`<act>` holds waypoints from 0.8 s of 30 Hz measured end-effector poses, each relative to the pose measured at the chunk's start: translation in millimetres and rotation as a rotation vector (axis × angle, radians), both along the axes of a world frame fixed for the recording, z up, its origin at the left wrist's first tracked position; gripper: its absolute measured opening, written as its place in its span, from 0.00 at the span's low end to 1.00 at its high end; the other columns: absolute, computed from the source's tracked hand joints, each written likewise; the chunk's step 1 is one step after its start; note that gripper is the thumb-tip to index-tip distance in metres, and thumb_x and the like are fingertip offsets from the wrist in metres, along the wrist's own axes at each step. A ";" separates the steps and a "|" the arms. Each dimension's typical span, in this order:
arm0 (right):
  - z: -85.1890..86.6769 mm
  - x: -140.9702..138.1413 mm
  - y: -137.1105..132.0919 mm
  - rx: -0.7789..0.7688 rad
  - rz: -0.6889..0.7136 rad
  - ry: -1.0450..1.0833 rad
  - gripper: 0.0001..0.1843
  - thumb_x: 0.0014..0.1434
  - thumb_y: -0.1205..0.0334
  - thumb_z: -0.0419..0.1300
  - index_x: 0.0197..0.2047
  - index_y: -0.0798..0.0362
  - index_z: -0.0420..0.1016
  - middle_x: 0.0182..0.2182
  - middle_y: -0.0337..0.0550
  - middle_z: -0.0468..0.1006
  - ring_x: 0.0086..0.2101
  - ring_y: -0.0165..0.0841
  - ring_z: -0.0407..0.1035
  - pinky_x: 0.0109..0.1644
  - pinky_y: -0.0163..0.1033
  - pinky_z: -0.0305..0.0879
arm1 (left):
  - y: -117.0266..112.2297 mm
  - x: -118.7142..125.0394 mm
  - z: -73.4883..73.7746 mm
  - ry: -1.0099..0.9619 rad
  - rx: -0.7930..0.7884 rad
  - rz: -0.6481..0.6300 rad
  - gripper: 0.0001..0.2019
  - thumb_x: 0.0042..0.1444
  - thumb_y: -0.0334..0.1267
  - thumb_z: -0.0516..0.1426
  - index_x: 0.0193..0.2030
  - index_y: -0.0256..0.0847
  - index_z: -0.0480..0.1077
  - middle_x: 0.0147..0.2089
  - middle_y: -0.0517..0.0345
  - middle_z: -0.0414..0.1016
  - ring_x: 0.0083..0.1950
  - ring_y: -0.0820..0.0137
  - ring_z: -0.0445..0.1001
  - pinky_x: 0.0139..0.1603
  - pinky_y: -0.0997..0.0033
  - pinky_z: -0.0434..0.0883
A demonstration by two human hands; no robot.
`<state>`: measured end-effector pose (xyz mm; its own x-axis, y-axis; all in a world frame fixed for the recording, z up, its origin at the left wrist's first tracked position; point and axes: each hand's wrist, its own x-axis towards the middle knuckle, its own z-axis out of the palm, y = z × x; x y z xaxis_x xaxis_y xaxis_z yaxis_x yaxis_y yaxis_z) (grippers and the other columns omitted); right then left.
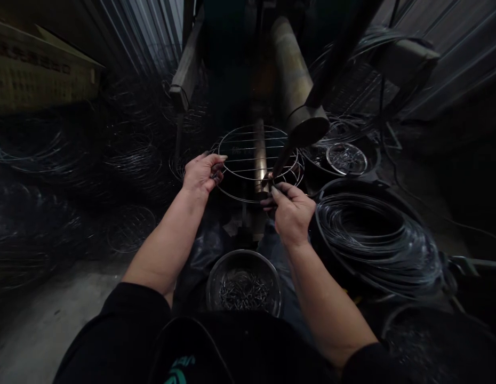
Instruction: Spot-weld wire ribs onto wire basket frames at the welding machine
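Observation:
A round wire rack with parallel cross wires lies level at the machine in front of me. My left hand pinches its left rim between thumb and fingers. Close to the rack's near right rim, my right hand is closed at the fingertips; what it pinches is too small and dark to make out. Just beyond those fingers, a slanting dark rod with a copper-coloured tip meets the end of a brass-coloured bar. A metal bowl of short wire pieces sits at my lap.
On the right, a black tub holds coiled wire, with a small dish of metal pieces behind it. A thick cylinder juts from the machine overhead. Stacked wire racks and a yellow crate stand left.

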<state>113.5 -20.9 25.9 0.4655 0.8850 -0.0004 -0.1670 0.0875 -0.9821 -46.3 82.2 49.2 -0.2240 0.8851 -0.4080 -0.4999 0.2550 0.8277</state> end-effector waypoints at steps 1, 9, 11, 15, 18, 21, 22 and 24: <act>-0.5 -0.4 0.9 -0.001 -0.002 -0.013 0.11 0.47 0.59 0.64 0.32 0.57 0.75 0.19 0.35 0.73 0.18 0.29 0.69 0.19 0.31 0.66 | 0.2 0.1 -0.4 0.006 -0.005 -0.005 0.17 0.33 0.23 0.64 0.30 0.39 0.64 0.22 0.63 0.70 0.22 0.75 0.70 0.21 0.78 0.62; -6.3 6.1 -23.3 0.089 -0.013 -0.375 0.11 0.57 0.58 0.58 0.40 0.55 0.76 0.32 0.44 0.77 0.30 0.34 0.74 0.31 0.38 0.72 | 9.4 -16.2 -7.3 0.102 -0.007 -0.143 0.16 0.34 0.35 0.69 0.31 0.39 0.70 0.24 0.60 0.72 0.24 0.72 0.71 0.23 0.75 0.66; -15.9 1.9 -49.7 0.103 0.112 -0.722 0.11 0.60 0.62 0.55 0.42 0.53 0.77 0.37 0.47 0.77 0.36 0.35 0.74 0.40 0.40 0.72 | 23.1 -21.5 -11.1 0.140 -0.011 -0.145 0.17 0.37 0.42 0.70 0.32 0.40 0.71 0.25 0.60 0.72 0.23 0.72 0.70 0.24 0.74 0.65; -48.2 -22.7 -103.1 -0.329 1.099 -1.286 0.14 0.54 0.70 0.56 0.41 0.54 0.80 0.39 0.49 0.78 0.38 0.38 0.74 0.42 0.39 0.69 | 50.4 -23.4 -16.3 0.169 0.054 -0.236 0.15 0.38 0.41 0.70 0.29 0.38 0.72 0.24 0.59 0.71 0.22 0.74 0.69 0.25 0.73 0.66; -69.8 -37.8 -124.3 -0.476 1.357 -1.362 0.14 0.50 0.71 0.59 0.40 0.56 0.81 0.41 0.53 0.78 0.40 0.42 0.75 0.39 0.38 0.68 | 47.8 -27.5 -13.1 0.128 0.046 -0.318 0.11 0.39 0.34 0.68 0.28 0.36 0.71 0.23 0.57 0.71 0.24 0.72 0.71 0.26 0.73 0.68; -78.3 -39.1 -128.8 -0.475 1.379 -1.355 0.16 0.50 0.73 0.58 0.41 0.56 0.81 0.42 0.53 0.78 0.42 0.42 0.74 0.42 0.38 0.67 | 20.9 -42.6 -6.9 0.095 -0.012 -0.318 0.09 0.37 0.29 0.65 0.26 0.36 0.68 0.22 0.57 0.71 0.23 0.71 0.72 0.23 0.75 0.66; -78.1 -37.1 -128.1 -0.480 1.374 -1.353 0.16 0.50 0.73 0.58 0.42 0.57 0.81 0.43 0.54 0.78 0.43 0.42 0.74 0.43 0.38 0.67 | 9.5 -48.6 -5.2 0.088 -0.033 -0.321 0.10 0.36 0.28 0.64 0.26 0.36 0.68 0.23 0.56 0.71 0.24 0.71 0.72 0.22 0.75 0.67; -74.8 -31.3 -125.2 -0.488 1.349 -1.341 0.16 0.50 0.74 0.56 0.41 0.58 0.80 0.45 0.55 0.77 0.44 0.42 0.73 0.45 0.38 0.66 | -10.7 -58.2 -2.5 0.085 -0.061 -0.319 0.11 0.33 0.28 0.64 0.26 0.36 0.68 0.26 0.56 0.72 0.25 0.69 0.73 0.23 0.72 0.69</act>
<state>82.2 -146.1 -48.9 -0.4919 0.6370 -0.5935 0.8662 0.2888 -0.4078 -104.5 71.5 46.7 0.0249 0.8904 -0.4545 -0.3170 0.4382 0.8411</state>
